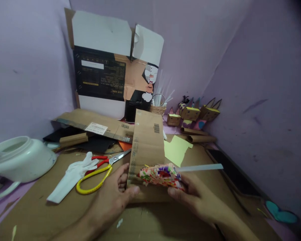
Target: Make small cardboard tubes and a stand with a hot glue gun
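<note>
Head view: the left hand (pixel 115 197) is clamped on the near end of a long cardboard strip (pixel 146 144). Its thumb presses on the top face and its fingers curl against the strip's left edge. The strip lies flat on the cardboard-covered surface (pixel 40 214) and runs away from the person, with a barcode printed near its far end. The right hand (pixel 193 195) is closed around a floral paper bundle (pixel 162 175), which rests across the strip's near end and touches it. A pale flat stick (pixel 200 168) juts out of the bundle to the right of the strip; whether the fingers also grip it cannot be told. Just left of the strip lie scissors (pixel 102 170) with one red and one yellow handle, their blades pointing toward it. Further left are a white folded paper piece (pixel 72 177) and, well apart, a white pot (pixel 20 160). A yellow paper sheet (pixel 177 149) lies against the strip's right edge. Beyond the strip's far end a flattened printed carton (pixel 112 67) leans on the wall. To the right of that end sit a small basket (pixel 158 108) and a row of little cardboard figures (pixel 190 113).
</note>
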{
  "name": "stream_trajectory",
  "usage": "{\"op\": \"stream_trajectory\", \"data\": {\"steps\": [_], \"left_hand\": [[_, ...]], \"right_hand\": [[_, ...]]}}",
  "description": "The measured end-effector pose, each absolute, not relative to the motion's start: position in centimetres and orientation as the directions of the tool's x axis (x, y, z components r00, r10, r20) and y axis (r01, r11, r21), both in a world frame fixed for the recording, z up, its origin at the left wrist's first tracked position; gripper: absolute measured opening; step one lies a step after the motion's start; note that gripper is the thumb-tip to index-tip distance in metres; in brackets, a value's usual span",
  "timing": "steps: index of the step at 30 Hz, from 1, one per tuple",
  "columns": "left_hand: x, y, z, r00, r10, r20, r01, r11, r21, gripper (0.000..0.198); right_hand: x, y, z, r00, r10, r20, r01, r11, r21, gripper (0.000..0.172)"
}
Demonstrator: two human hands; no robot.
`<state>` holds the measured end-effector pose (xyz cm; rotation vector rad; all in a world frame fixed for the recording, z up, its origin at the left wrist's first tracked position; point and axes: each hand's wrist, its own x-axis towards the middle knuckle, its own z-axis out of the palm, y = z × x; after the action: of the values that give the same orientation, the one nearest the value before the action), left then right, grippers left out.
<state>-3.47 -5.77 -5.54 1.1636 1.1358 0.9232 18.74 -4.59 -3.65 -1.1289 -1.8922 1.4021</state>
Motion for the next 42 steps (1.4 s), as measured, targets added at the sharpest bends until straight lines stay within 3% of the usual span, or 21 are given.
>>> {"op": "stream_trajectory", "data": {"steps": [6, 14, 42], "left_hand": [[-3.5, -5.7, -5.4, 0.219, 0.965, -0.141, -0.019, 0.149, 0.989, 0.065], [-3.6, -6.1, -5.0, 0.228, 0.968, -0.105, -0.124, 0.135, 0.983, 0.066], [-3.9, -6.0, -4.8, 0.246, 0.965, -0.095, -0.152, 0.135, 0.979, 0.062]], "right_hand": [[18.5, -3.5, -1.7, -0.552, 0.833, -0.043, 0.593, 0.356, -0.722, 0.021], [16.7, -3.1, 0.1, -0.636, 0.77, -0.047, 0.669, 0.519, -0.532, 0.01], [16.5, -3.3, -0.3, -0.591, 0.806, -0.034, 0.715, 0.503, -0.485, 0.009]]}}
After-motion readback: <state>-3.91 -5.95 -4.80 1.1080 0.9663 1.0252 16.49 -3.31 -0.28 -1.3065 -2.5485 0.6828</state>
